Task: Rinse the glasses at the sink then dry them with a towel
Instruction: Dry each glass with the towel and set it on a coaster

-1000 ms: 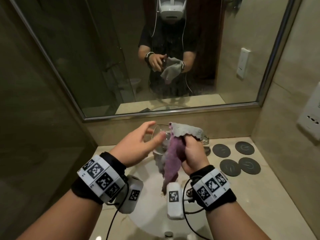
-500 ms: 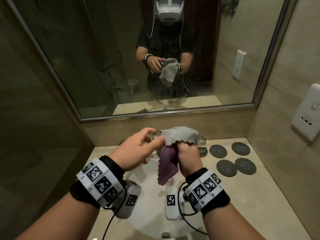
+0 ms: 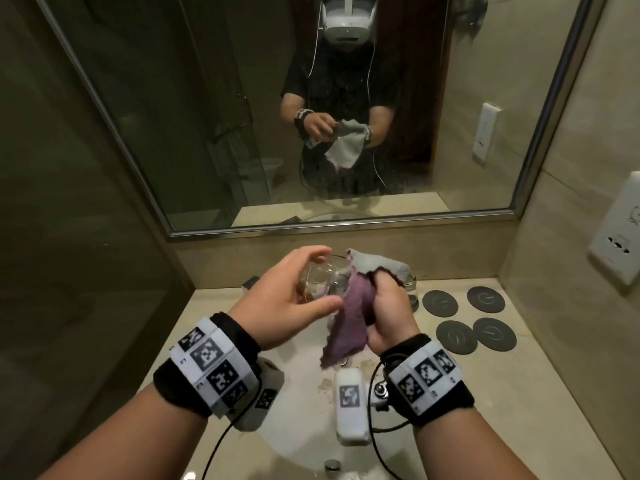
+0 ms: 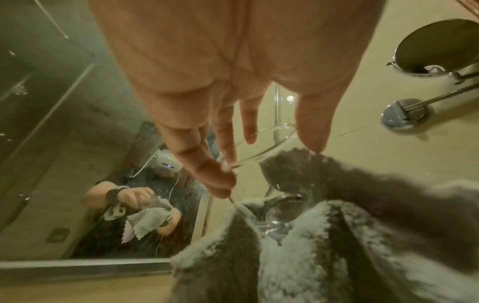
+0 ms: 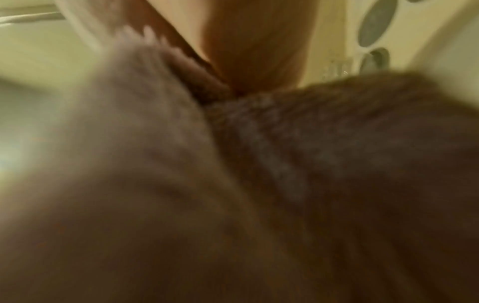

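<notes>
Over the basin my left hand [image 3: 322,280] holds a clear glass [image 3: 332,271] on its side, thumb below and fingers above. In the left wrist view the fingertips [image 4: 225,184] touch the rim of the glass [image 4: 282,213]. My right hand [image 3: 388,303] grips a towel [image 3: 353,313], purple on one side and grey on the other, and presses it against the glass's open end. The towel [image 4: 337,246] covers part of the glass, and its loose end hangs toward the sink. The right wrist view is blurred and filled by the towel [image 5: 233,184].
A second glass [image 3: 412,292] stands on the counter behind my right hand. Several dark round coasters [image 3: 474,320] lie at the right. The white sink basin [image 3: 304,427] is below my hands. A mirror [image 3: 207,133] covers the back wall, and a wall socket [image 3: 620,244] is at the right.
My right hand has turned the towel against the glass, and its hanging end has swung. My left hand has kept hold of the glass over the basin.
</notes>
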Motion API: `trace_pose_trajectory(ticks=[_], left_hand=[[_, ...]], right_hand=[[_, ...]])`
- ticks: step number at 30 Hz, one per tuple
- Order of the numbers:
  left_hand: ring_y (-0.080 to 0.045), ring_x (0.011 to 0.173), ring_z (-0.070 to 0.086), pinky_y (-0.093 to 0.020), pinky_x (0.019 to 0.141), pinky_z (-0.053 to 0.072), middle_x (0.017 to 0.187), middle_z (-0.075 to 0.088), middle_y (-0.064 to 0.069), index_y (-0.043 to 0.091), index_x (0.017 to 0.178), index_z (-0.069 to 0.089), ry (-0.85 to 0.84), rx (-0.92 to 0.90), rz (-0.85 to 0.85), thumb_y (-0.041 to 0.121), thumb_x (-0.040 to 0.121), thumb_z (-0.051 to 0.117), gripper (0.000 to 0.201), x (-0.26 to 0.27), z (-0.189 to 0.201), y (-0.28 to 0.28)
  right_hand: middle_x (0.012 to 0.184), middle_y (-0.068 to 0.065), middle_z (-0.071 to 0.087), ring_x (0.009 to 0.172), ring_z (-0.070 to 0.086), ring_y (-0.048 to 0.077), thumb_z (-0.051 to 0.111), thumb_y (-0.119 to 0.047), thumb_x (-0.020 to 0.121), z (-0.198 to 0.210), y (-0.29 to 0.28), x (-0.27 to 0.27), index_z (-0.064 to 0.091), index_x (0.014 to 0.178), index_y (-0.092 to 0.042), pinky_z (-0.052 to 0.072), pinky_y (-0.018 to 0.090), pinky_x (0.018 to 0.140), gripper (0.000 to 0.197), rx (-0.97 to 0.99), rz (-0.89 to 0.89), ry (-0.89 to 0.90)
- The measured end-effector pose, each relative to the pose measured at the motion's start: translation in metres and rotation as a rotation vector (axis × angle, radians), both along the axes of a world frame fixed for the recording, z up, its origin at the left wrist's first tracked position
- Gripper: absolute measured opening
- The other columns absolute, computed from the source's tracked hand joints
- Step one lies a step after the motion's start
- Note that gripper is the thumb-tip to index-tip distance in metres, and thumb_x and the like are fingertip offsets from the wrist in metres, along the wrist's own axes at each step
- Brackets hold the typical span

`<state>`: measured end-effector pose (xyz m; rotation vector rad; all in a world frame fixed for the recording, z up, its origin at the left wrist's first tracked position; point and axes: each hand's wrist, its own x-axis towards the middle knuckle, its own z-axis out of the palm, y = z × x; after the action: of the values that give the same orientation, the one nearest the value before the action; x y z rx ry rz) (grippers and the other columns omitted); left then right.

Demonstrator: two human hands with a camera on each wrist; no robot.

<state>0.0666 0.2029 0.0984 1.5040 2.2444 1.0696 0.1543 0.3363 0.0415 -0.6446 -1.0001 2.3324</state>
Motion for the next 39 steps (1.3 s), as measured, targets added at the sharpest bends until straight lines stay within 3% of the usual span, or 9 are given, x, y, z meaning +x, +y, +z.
trace_pose_trajectory(ticks=[2,7,13,19,23,29,33,35,39], left_hand=[[0.009,0.082,0.056,-0.01,0.073,0.046,0.13,0.05,0.017,0.033,0.141,0.04,0.055,-0.015,-0.01,0.045,0.079,0.073,0.072,0.0,0.0,-0.001],[-0.012,0.066,0.067,-0.027,0.063,0.056,0.121,0.06,-0.002,0.019,0.139,0.042,-0.366,-0.039,0.103,0.075,0.067,0.056,0.092,-0.003,-0.002,-0.001],[0.003,0.097,0.057,-0.017,0.08,0.051,0.129,0.047,0.023,0.04,0.139,0.039,0.066,-0.016,-0.058,0.039,0.08,0.075,0.069,0.001,-0.003,-0.007],[-0.014,0.068,0.067,-0.029,0.063,0.057,0.121,0.058,-0.002,0.022,0.137,0.042,-0.451,-0.007,0.085,0.06,0.073,0.056,0.076,0.002,-0.002,-0.005],[0.0,0.097,0.058,-0.022,0.082,0.053,0.133,0.046,0.02,0.041,0.138,0.039,0.041,0.0,-0.078,0.041,0.08,0.074,0.068,0.003,-0.005,-0.013],[-0.007,0.075,0.067,-0.031,0.068,0.058,0.126,0.054,0.002,0.03,0.141,0.037,-0.388,0.007,0.086,0.072,0.072,0.062,0.085,-0.002,-0.007,-0.008],[0.003,0.106,0.056,-0.024,0.089,0.052,0.137,0.045,0.016,0.041,0.137,0.038,0.056,0.025,-0.075,0.04,0.078,0.076,0.07,0.004,-0.008,-0.012],[0.006,0.112,0.051,-0.021,0.09,0.049,0.139,0.038,0.023,0.048,0.142,0.027,0.102,0.029,-0.083,0.049,0.075,0.074,0.082,0.001,-0.01,-0.013],[-0.002,0.071,0.065,-0.028,0.064,0.056,0.123,0.053,0.006,0.029,0.138,0.039,-0.339,0.039,0.084,0.081,0.065,0.058,0.091,-0.003,-0.011,-0.008]], right_hand=[[0.107,0.025,0.061,0.099,0.06,0.04,0.066,-0.035,0.081,0.002,-0.001,0.002,0.056,0.121,0.006,0.046,0.049,0.094,0.058,-0.051,0.047,-0.011],[0.077,0.006,0.065,0.083,0.063,0.025,0.053,-0.007,0.091,-0.001,-0.005,0.008,0.062,0.083,-0.01,0.052,0.031,0.068,0.012,0.219,-0.1,-0.113],[0.106,0.023,0.064,0.094,0.062,0.033,0.053,-0.022,0.091,0.008,-0.004,0.008,0.058,0.118,0.005,0.051,0.046,0.087,0.038,-0.039,0.064,-0.001],[0.08,0.008,0.066,0.076,0.063,0.02,0.05,-0.002,0.091,0.003,-0.006,0.011,0.062,0.085,-0.004,0.054,0.029,0.07,0.013,0.179,-0.049,-0.059],[0.091,0.017,0.064,0.084,0.062,0.029,0.057,-0.02,0.088,0.006,-0.005,0.008,0.061,0.109,0.005,0.052,0.04,0.078,0.033,-0.003,0.036,-0.011],[0.082,0.009,0.067,0.078,0.063,0.021,0.052,-0.008,0.09,0.002,-0.01,0.009,0.063,0.099,0.004,0.053,0.024,0.063,0.019,0.136,-0.084,-0.017],[0.079,0.012,0.066,0.073,0.063,0.025,0.053,-0.015,0.089,0.004,-0.006,0.007,0.064,0.091,-0.002,0.053,0.031,0.06,0.017,0.015,0.052,0.018],[0.08,0.013,0.065,0.07,0.064,0.025,0.056,-0.021,0.088,0.007,-0.006,0.008,0.063,0.095,-0.003,0.054,0.033,0.061,0.021,-0.048,0.097,0.059],[0.073,0.004,0.064,0.071,0.062,0.019,0.051,-0.001,0.092,0.002,-0.008,0.008,0.061,0.079,-0.008,0.051,0.024,0.063,0.018,0.287,-0.103,-0.106]])
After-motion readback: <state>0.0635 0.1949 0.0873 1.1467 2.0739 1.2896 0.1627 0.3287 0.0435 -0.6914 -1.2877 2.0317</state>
